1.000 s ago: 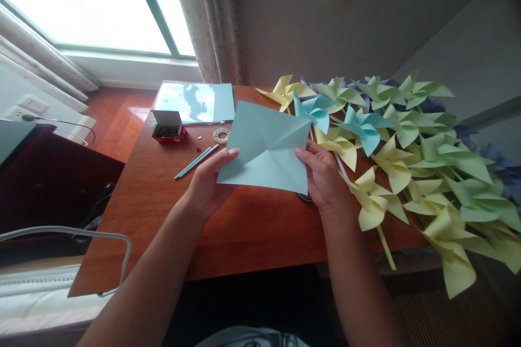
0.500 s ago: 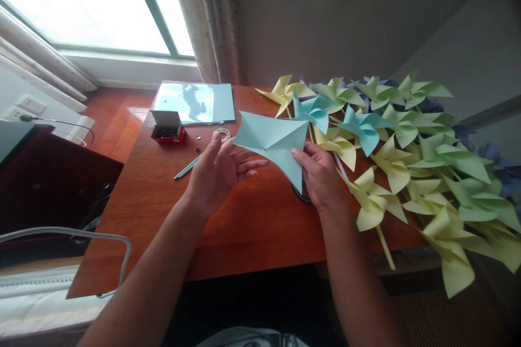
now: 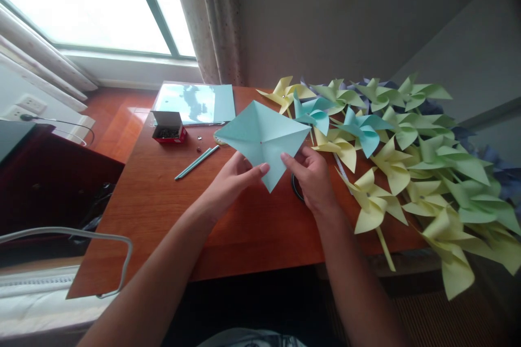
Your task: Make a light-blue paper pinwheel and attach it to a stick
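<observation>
A light blue paper square (image 3: pixel 264 127) with crossing creases and a tiny mark at its centre is held above the table, one corner towards me. My left hand (image 3: pixel 240 176) grips its lower left edge, thumb on top and fingers underneath. On the lower right edge, my right hand (image 3: pixel 311 173) pinches the paper in the same way. The fingers under the sheet are partly hidden. Below and left of the paper lie thin light blue sticks (image 3: pixel 196 162). A roll of tape (image 3: pixel 218 136) shows only partly behind the paper's left corner.
Finished paper pinwheels, yellow (image 3: pixel 374 200), green (image 3: pixel 451 152) and blue (image 3: pixel 362 126), crowd the table's right side. An open red box (image 3: pixel 169 133) of small dark pieces stands at the left, before blue sheets in a clear sleeve (image 3: pixel 195 103). A black ring-shaped object (image 3: pixel 298 188) is partly hidden by my right hand.
The paper has turned to face me as a diamond and lies flatter. My left hand, open beside it before, has moved under its lower left edge and closed on it.
</observation>
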